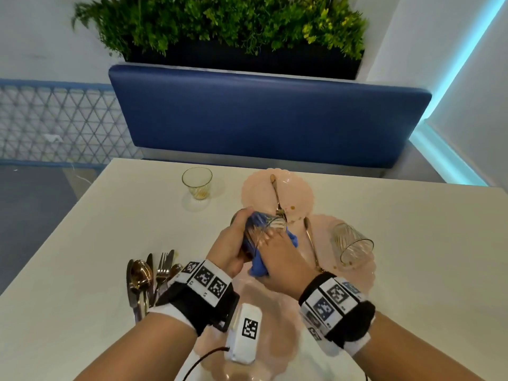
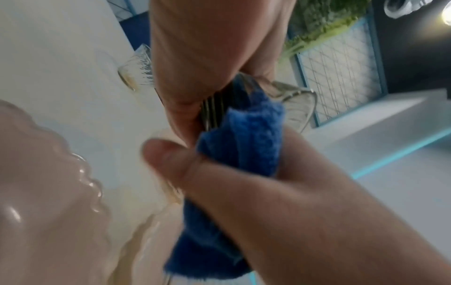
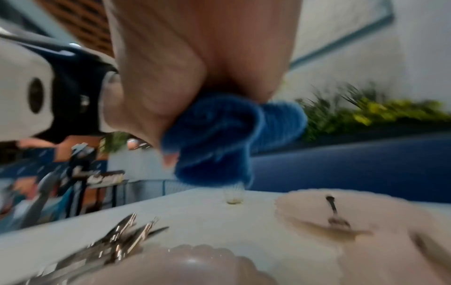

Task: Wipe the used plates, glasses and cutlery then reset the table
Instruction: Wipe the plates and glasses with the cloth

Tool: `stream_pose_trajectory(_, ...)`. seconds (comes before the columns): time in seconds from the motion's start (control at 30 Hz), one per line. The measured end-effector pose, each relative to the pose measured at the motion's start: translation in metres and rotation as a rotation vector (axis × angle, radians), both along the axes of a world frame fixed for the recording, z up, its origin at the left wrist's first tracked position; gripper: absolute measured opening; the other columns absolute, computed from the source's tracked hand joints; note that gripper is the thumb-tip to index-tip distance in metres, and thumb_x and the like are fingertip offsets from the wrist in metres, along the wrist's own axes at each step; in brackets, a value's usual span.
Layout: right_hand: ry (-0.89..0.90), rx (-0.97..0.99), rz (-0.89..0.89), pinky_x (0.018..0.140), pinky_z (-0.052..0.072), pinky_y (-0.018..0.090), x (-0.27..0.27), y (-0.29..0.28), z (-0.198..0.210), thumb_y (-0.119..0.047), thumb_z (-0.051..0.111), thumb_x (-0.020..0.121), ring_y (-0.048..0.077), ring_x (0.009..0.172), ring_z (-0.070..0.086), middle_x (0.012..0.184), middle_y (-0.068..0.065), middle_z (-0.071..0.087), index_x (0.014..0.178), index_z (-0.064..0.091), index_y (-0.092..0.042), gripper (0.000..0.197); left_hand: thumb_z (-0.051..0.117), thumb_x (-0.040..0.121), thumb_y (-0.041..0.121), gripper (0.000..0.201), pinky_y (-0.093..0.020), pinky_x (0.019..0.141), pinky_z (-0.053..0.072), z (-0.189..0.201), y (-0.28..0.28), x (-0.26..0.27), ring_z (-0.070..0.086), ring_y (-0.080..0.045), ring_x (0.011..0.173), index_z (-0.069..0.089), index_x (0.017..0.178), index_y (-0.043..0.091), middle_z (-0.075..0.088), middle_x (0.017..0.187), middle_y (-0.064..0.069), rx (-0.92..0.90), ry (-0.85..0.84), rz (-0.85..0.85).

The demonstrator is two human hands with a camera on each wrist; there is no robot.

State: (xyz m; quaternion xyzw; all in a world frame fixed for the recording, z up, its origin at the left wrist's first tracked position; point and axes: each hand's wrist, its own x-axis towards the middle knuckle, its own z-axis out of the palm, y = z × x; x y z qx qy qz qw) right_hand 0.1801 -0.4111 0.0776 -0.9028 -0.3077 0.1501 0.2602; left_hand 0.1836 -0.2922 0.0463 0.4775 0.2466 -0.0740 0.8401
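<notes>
My left hand (image 1: 233, 243) grips a clear ribbed glass (image 1: 268, 225) held on its side above the plates. A blue cloth (image 1: 259, 266) is pushed into it, and my right hand (image 1: 280, 257) grips that cloth. The left wrist view shows the glass rim (image 2: 292, 100) and the cloth (image 2: 244, 144) between both hands. A second glass (image 1: 197, 182) stands upright at the far left. A third glass (image 1: 353, 246) lies tipped on the right pink plate (image 1: 365, 276), beside a spoon (image 1: 312, 243). A fork (image 1: 277, 196) lies on the far pink plate (image 1: 258, 188).
A pile of cutlery (image 1: 151, 276) lies on the white table (image 1: 110, 229) left of my left wrist. A third pink plate (image 1: 269, 312) sits under my wrists. A blue bench (image 1: 269, 116) runs behind the table's far edge.
</notes>
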Motion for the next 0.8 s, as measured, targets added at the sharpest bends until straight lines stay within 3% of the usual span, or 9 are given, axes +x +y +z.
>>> stream_pose_trajectory(0.07, 0.296, 0.461, -0.211, 0.056, 0.036, 0.02, 0.01, -0.002, -0.003, -0.01, 0.077, 0.037, 0.004, 0.053, 0.047, 0.06, -0.003, 0.045, 0.065, 0.042, -0.024, 0.048, 0.059, 0.082, 0.046, 0.053, -0.043, 0.098, 0.049, 0.01, -0.004, -0.003, 0.063, -0.031, 0.108, 0.063, 0.114, 0.004, 0.067, 0.113, -0.019, 0.025, -0.116, 0.04)
stream_pose_trajectory(0.1, 0.318, 0.435, -0.23, 0.052, 0.036, 0.017, 0.007, 0.0, -0.003, -0.002, 0.075, 0.055, 0.001, 0.05, 0.042, 0.06, 0.0, 0.041, 0.067, 0.039, -0.022, 0.043, 0.059, 0.083, 0.045, 0.05, -0.042, 0.097, 0.049, 0.011, -0.005, -0.005, 0.064, -0.03, 0.106, 0.064, 0.111, 0.003, 0.068, 0.111, -0.018, 0.045, -0.181, 0.061)
stream_pose_trajectory(0.2, 0.557, 0.591, -0.174, 0.056, 0.048, 0.03, -0.009, -0.003, 0.005, 0.005, 0.06, 0.082, 0.021, 0.058, 0.053, 0.068, 0.02, 0.051, 0.094, 0.054, -0.001, 0.015, 0.065, 0.078, 0.049, 0.063, -0.035, 0.081, 0.053, 0.012, -0.006, -0.013, 0.064, -0.025, 0.092, 0.052, 0.112, -0.003, 0.063, 0.102, -0.017, 0.141, -0.277, 0.056)
stream_pose_trajectory(0.33, 0.134, 0.458, -0.085, 0.076, 0.043, 0.013, -0.004, -0.015, 0.006, 0.002, 0.057, 0.081, 0.004, 0.084, 0.055, 0.096, 0.0, 0.063, 0.118, 0.06, -0.002, 0.038, 0.038, 0.083, 0.067, 0.056, -0.025, 0.059, 0.051, 0.037, 0.015, -0.024, 0.063, -0.015, 0.078, 0.057, 0.107, 0.02, 0.066, 0.101, -0.006, 0.34, -0.084, -0.256)
stream_pose_trajectory(0.47, -0.312, 0.171, 0.115, 0.075, 0.041, 0.022, -0.005, -0.011, 0.006, -0.003, 0.042, 0.067, 0.012, 0.079, 0.049, 0.072, 0.014, 0.065, 0.068, 0.062, 0.0, 0.02, 0.02, 0.086, 0.074, 0.072, -0.015, 0.038, 0.032, 0.058, 0.021, -0.019, 0.041, -0.013, 0.041, 0.057, 0.068, 0.015, 0.051, 0.054, -0.005, 0.377, 0.159, -0.343)
stream_pose_trajectory(0.57, -0.077, 0.178, 0.025, 0.08, 0.046, 0.029, -0.013, -0.009, 0.021, 0.008, 0.06, 0.075, 0.018, 0.088, 0.058, 0.092, 0.013, 0.062, 0.088, 0.064, -0.009, 0.022, 0.041, 0.093, 0.051, 0.045, -0.018, 0.039, 0.028, 0.052, 0.001, -0.014, 0.039, -0.016, 0.041, 0.049, 0.065, 0.016, 0.047, 0.055, -0.003, 0.55, 0.051, -0.075)
stream_pose_trajectory(0.63, 0.257, 0.39, -0.119, 0.06, 0.045, 0.022, -0.015, -0.011, 0.029, 0.011, 0.057, 0.078, 0.0, 0.057, 0.056, 0.069, 0.003, 0.059, 0.08, 0.06, -0.011, 0.023, 0.046, 0.094, 0.039, 0.028, -0.022, 0.04, 0.035, 0.048, -0.005, -0.015, 0.047, -0.015, 0.051, 0.052, 0.073, 0.02, 0.053, 0.064, 0.0, 0.65, -0.154, 0.058)
stream_pose_trajectory(0.73, 0.527, 0.682, -0.289, 0.046, 0.039, 0.026, -0.013, -0.013, 0.033, 0.019, 0.054, 0.075, 0.012, 0.033, 0.045, 0.04, 0.003, 0.048, 0.085, 0.06, 0.003, 0.02, 0.048, 0.096, 0.028, 0.012, -0.018, 0.051, 0.045, 0.046, -0.005, -0.025, 0.054, -0.006, 0.062, 0.052, 0.085, 0.03, 0.057, 0.072, 0.005, 0.752, -0.457, 0.079)
stream_pose_trajectory(0.8, 0.505, 0.654, -0.268, 0.047, 0.038, 0.03, -0.013, -0.014, 0.032, 0.019, 0.051, 0.075, 0.017, 0.034, 0.044, 0.044, 0.009, 0.046, 0.087, 0.06, 0.005, 0.021, 0.043, 0.097, 0.032, 0.011, -0.021, 0.045, 0.044, 0.045, 0.0, -0.027, 0.054, -0.011, 0.061, 0.052, 0.09, 0.031, 0.055, 0.076, 0.001, 0.704, -0.436, -0.045)
